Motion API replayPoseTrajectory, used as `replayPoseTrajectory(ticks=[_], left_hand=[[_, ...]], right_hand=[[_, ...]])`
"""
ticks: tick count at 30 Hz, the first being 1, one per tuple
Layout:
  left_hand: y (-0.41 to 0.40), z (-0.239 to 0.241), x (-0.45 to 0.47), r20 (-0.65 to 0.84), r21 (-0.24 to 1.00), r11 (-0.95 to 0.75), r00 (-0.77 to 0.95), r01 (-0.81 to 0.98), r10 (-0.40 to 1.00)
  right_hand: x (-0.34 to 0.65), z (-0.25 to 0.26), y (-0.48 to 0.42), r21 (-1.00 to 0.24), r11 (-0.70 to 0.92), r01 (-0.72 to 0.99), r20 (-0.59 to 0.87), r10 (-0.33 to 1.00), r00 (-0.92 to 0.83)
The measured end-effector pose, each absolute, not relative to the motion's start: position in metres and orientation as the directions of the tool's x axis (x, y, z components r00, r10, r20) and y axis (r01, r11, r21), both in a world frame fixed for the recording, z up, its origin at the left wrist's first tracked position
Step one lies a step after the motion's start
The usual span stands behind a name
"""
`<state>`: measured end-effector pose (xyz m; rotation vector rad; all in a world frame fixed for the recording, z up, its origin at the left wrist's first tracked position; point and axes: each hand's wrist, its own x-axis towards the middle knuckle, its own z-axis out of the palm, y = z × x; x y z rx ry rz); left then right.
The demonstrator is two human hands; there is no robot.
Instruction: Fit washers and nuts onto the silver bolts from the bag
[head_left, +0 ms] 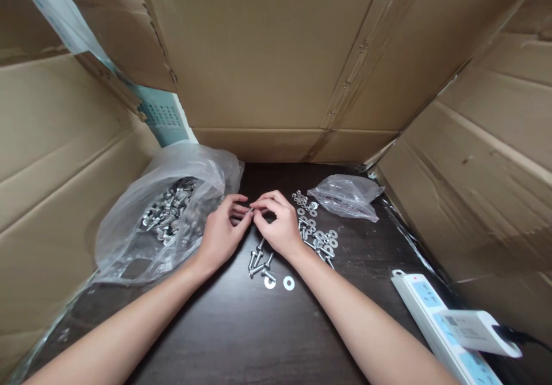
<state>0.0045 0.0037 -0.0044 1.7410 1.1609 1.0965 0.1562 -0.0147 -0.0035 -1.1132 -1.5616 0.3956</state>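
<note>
My left hand (223, 228) and my right hand (278, 224) meet fingertip to fingertip above the dark table. Between them both pinch a small metal fastener (250, 210), mostly covered by the fingers, so its exact kind cannot be made out. Several bolts (257, 261) with hardware on their shanks lie just below my hands, close to two flat washers (288, 283). Beside my right wrist is a loose spread of more bolts (308, 247), washers (333, 234) and small nuts (299, 196).
A large clear plastic bag (125, 224) full of metal bolts (166, 212) stands open at the left. At the back right lies a smaller clear bag (347, 195). A white power strip (425, 310) with a plugged-in adapter (474, 330) sits front right. Cardboard walls (267, 57) surround the table.
</note>
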Motion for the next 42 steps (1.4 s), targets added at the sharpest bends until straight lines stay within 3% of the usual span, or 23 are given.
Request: replayPoseTrajectory(ticks=[7, 13, 19, 21, 25, 28, 35, 42], left_hand=[[0.001, -0.003, 0.005, 0.233, 0.911, -0.295, 0.230, 0.288, 0.945], [0.004, -0.007, 0.004, 0.223, 0.921, -0.282, 0.227, 0.270, 0.948], [0.003, -0.004, 0.004, 0.274, 0.893, -0.342, 0.249, 0.294, 0.929], [0.003, -0.004, 0.005, 0.285, 0.889, -0.351, 0.244, 0.294, 0.927], [0.003, -0.004, 0.007, 0.285, 0.899, -0.346, 0.244, 0.267, 0.927], [0.004, -0.004, 0.007, 0.269, 0.903, -0.337, 0.260, 0.266, 0.927], [0.004, -0.005, 0.006, 0.231, 0.909, -0.310, 0.283, 0.279, 0.931], [0.005, -0.006, 0.006, 0.210, 0.920, -0.285, 0.277, 0.270, 0.938]], right_hand=[[0.157, -0.001, -0.013, -0.763, 0.501, 0.409, 0.566, 0.823, 0.048], [0.156, 0.005, -0.015, -0.717, 0.497, 0.489, 0.554, 0.832, -0.032], [0.167, 0.028, -0.011, -0.733, 0.416, 0.538, 0.406, 0.902, -0.145], [0.181, 0.039, -0.007, -0.727, 0.350, 0.591, 0.365, 0.926, -0.099], [0.218, 0.050, 0.003, -0.582, 0.098, 0.807, 0.364, 0.919, 0.151], [0.233, 0.047, 0.005, -0.441, -0.054, 0.896, 0.254, 0.950, 0.182], [0.220, 0.040, -0.001, -0.257, -0.094, 0.962, 0.062, 0.992, 0.113], [0.212, 0.040, -0.002, -0.193, -0.095, 0.977, 0.049, 0.993, 0.106]])
